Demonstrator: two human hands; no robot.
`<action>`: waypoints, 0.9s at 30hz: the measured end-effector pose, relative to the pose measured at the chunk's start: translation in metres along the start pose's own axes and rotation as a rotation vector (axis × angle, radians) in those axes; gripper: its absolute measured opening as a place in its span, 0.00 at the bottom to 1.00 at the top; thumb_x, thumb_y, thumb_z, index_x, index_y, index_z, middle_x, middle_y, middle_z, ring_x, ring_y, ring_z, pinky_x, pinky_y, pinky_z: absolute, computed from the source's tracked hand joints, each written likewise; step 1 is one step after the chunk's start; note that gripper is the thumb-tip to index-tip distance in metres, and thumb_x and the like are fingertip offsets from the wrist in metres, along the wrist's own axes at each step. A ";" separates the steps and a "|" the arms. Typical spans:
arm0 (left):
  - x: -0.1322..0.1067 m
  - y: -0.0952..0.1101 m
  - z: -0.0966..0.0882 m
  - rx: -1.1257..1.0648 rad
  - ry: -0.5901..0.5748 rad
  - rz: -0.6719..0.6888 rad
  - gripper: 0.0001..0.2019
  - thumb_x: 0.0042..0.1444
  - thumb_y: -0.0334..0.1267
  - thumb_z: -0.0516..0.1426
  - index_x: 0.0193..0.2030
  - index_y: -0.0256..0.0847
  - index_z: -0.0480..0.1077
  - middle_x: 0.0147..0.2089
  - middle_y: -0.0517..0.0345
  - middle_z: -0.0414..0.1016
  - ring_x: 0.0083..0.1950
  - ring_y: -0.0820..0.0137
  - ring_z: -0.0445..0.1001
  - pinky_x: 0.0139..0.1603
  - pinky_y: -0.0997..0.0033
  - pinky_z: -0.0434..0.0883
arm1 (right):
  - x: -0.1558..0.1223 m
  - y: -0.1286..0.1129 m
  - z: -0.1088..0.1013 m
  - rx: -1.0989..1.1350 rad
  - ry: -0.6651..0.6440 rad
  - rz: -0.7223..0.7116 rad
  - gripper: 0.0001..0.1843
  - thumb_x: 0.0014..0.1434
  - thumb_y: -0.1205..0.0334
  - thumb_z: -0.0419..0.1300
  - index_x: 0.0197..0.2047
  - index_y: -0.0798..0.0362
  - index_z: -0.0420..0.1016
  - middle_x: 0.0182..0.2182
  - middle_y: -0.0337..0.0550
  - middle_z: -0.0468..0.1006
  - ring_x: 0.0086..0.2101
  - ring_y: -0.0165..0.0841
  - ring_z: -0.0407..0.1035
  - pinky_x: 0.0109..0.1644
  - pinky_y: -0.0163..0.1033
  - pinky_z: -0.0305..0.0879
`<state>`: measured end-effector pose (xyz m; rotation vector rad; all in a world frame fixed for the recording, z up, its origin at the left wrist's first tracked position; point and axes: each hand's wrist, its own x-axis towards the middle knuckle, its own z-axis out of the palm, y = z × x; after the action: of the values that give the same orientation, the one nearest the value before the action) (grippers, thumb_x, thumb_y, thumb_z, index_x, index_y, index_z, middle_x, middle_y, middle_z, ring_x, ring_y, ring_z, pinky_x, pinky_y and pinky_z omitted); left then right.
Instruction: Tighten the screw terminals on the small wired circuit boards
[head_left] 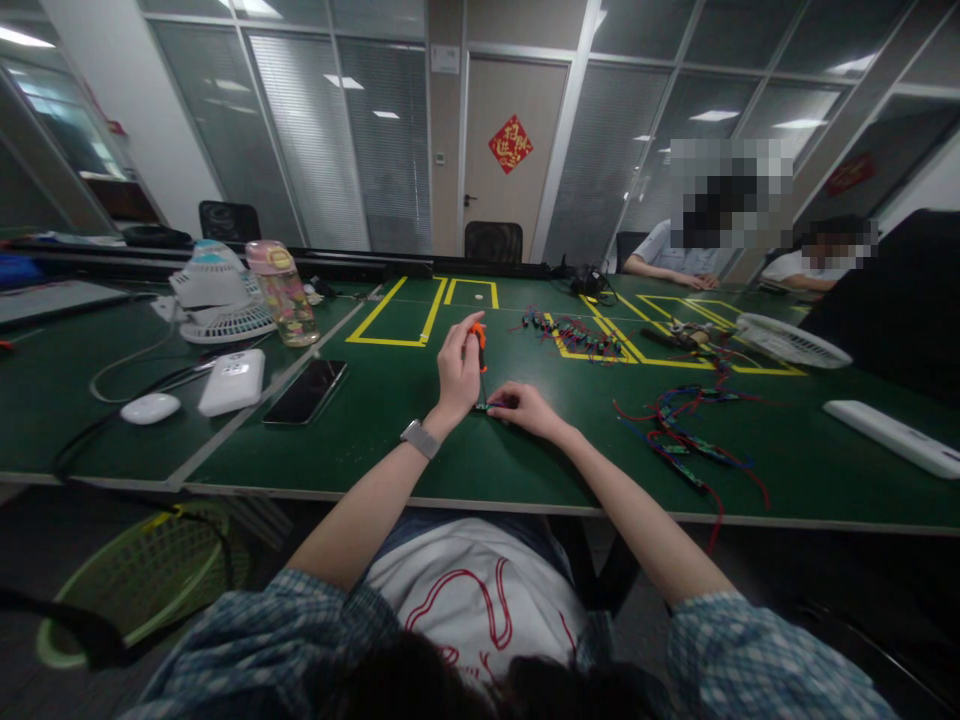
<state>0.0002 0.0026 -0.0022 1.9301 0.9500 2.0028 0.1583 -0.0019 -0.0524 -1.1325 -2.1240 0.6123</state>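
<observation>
1 green table [510, 465] spans the view; on its right lie at least 2 tangles of wired circuit boards, 1 farther tangle [581, 335] and 1 nearer tangle [679, 448], the boards too jumbled to count; 1 floral drinks bottle [283, 300] stands at the left; the person's 2 hands work close together but apart, the left hand [459, 370] wrapped on a handle, the right hand [521, 408] pinching wires; 1 smartphone [306, 392] lies left of them; 1 orange-handled screwdriver [480, 345] stands near-upright; 1 small circuit board [482, 407] lies on the table under its tip; the step in hand looks like screwdriver work there; the next move seems to call for a steady pinch.
</observation>
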 end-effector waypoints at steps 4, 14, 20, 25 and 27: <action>0.000 0.000 0.002 0.009 0.002 -0.019 0.14 0.66 0.38 0.47 0.55 0.45 0.67 0.47 0.52 0.72 0.44 0.69 0.72 0.45 0.67 0.70 | 0.000 0.000 0.000 -0.012 0.005 0.002 0.08 0.51 0.63 0.66 0.36 0.55 0.80 0.27 0.39 0.73 0.27 0.27 0.64 0.32 0.33 0.60; 0.000 0.008 -0.001 0.097 0.057 0.028 0.11 0.58 0.38 0.59 0.48 0.46 0.69 0.40 0.57 0.65 0.37 0.71 0.66 0.38 0.71 0.67 | 0.000 0.000 0.000 0.011 -0.007 0.012 0.08 0.52 0.63 0.66 0.36 0.56 0.80 0.26 0.39 0.73 0.26 0.27 0.64 0.32 0.33 0.61; 0.000 0.008 0.000 0.083 0.052 0.038 0.09 0.60 0.40 0.57 0.47 0.46 0.69 0.41 0.56 0.67 0.37 0.71 0.67 0.39 0.70 0.68 | 0.000 0.001 0.000 -0.003 0.002 0.001 0.08 0.51 0.63 0.66 0.36 0.55 0.80 0.27 0.39 0.72 0.27 0.28 0.64 0.33 0.34 0.60; 0.000 0.003 0.002 0.050 0.046 0.014 0.12 0.64 0.42 0.52 0.52 0.46 0.66 0.46 0.54 0.68 0.39 0.71 0.69 0.40 0.70 0.69 | 0.001 0.001 0.000 -0.017 0.007 0.005 0.08 0.51 0.63 0.66 0.35 0.55 0.80 0.27 0.39 0.72 0.27 0.28 0.64 0.33 0.34 0.60; 0.000 0.002 0.003 0.034 0.034 0.003 0.13 0.65 0.42 0.50 0.54 0.45 0.65 0.47 0.53 0.69 0.41 0.71 0.70 0.41 0.70 0.70 | 0.001 0.001 0.000 -0.014 0.005 0.001 0.08 0.51 0.63 0.66 0.36 0.55 0.80 0.27 0.39 0.72 0.28 0.28 0.64 0.33 0.34 0.60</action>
<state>0.0033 0.0023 -0.0014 1.9217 0.9956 2.0410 0.1584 -0.0003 -0.0533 -1.1419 -2.1271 0.5951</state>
